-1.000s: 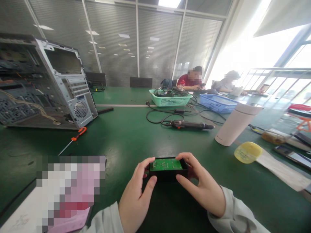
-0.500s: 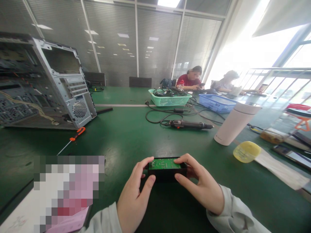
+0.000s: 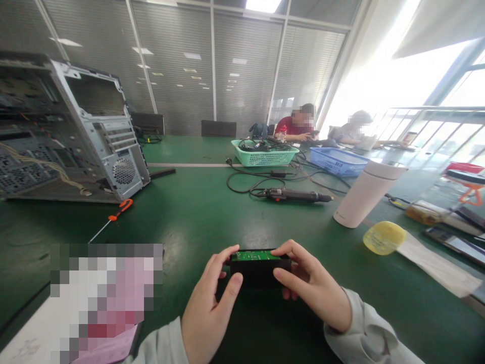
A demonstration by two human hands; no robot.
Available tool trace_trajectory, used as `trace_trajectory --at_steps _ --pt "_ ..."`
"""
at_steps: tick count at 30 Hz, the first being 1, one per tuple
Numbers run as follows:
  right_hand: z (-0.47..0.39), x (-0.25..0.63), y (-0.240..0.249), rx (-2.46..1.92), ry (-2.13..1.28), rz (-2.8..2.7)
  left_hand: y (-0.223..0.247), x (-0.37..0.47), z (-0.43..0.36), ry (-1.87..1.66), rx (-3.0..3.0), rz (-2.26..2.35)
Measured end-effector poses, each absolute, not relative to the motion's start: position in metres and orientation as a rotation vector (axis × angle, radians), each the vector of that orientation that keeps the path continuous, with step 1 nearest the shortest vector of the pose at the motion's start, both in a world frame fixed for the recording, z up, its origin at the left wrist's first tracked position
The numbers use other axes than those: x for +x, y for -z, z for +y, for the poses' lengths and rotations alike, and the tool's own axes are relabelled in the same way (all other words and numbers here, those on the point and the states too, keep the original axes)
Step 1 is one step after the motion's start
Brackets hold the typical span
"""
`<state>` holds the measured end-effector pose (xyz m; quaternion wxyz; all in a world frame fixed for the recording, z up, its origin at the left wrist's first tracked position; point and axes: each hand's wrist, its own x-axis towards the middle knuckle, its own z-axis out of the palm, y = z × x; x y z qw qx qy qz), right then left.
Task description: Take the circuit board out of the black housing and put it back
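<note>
A black box (image 3: pixel 257 274) with a green circuit board (image 3: pixel 253 255) in its top is at the lower centre, between my two hands. My left hand (image 3: pixel 215 298) grips its left end, thumb on the near side and fingers at the top left edge. Around the right end is my right hand (image 3: pixel 312 285), its index finger on the board's right part and its thumb against the near wall. More fingers of that hand show below the box's right side.
An open computer case (image 3: pixel 125 146) stands at the left, near an orange-handled screwdriver (image 3: pixel 123 208). Further back lie a black power tool (image 3: pixel 295 195), a green basket (image 3: pixel 265 157) and a blue basket (image 3: pixel 337 163). A bottle (image 3: pixel 364 197) stands right. Two people sit beyond.
The box has tipped, so less of the green board and more of its near wall shows. Fingers of my right hand now show beneath the right side.
</note>
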<state>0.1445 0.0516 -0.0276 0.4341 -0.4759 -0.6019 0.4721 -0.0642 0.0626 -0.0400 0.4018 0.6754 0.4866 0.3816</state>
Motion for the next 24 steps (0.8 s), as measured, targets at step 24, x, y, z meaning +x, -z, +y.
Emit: trace_trajectory --at_steps 24 --pt "0.056 0.140 0.025 -1.172 -2.375 -0.556 0.040 -0.065 0.058 -1.016 1.704 1.286"
